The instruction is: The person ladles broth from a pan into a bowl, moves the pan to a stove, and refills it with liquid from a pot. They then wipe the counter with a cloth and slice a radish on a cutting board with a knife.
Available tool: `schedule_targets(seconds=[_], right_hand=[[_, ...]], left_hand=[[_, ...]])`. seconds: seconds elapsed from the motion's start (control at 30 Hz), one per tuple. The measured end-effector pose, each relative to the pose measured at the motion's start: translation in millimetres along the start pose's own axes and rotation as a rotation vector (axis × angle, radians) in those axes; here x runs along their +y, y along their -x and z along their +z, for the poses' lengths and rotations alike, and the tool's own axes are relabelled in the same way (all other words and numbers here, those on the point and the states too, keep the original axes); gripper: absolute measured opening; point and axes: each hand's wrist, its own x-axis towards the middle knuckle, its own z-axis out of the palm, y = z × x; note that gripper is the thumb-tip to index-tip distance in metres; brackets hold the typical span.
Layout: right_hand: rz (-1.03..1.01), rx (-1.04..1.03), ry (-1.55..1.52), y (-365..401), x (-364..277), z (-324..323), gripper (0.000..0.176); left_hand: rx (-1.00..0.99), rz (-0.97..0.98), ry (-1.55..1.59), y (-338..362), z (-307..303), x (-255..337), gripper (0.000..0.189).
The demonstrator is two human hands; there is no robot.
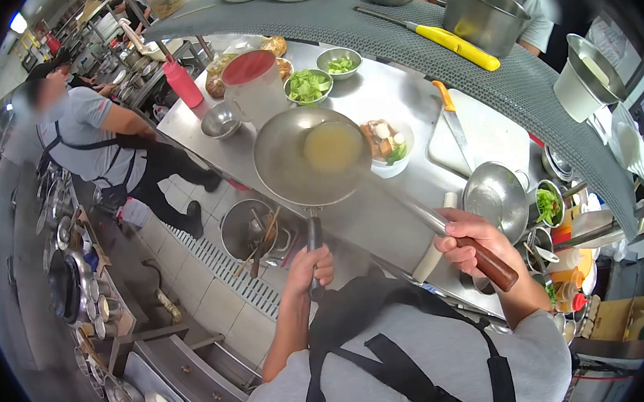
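Busy kitchen: the steel bench point(389, 90) is crowded with bowls of greens point(308, 86) and a cutting board point(491, 138). Left hand point(308, 266) is clenched round the wok point(288, 158) handle, holding it over the bench edge. Right hand point(476, 238) is fisted on the ladle point(417, 210), its scoop dipped in the wok.

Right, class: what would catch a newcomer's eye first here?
The wok, held mid-frame in front of the steel counter by the left hand, with the ladle of yellowish liquid in the right hand above it. Then the red squeeze bottle at the counter's far-left corner and the yellow-handled tool on the grey shelf above.
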Motion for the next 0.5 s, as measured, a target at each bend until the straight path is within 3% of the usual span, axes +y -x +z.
schedule_targets(seconds=[0.5], right_hand=[[-0.177,0.027,-0.044,20.6,-28.4,-26.2,0.039]], left_hand=[[0.004,0.047,0.107,-13.3,-3.6,2.5,0.017]])
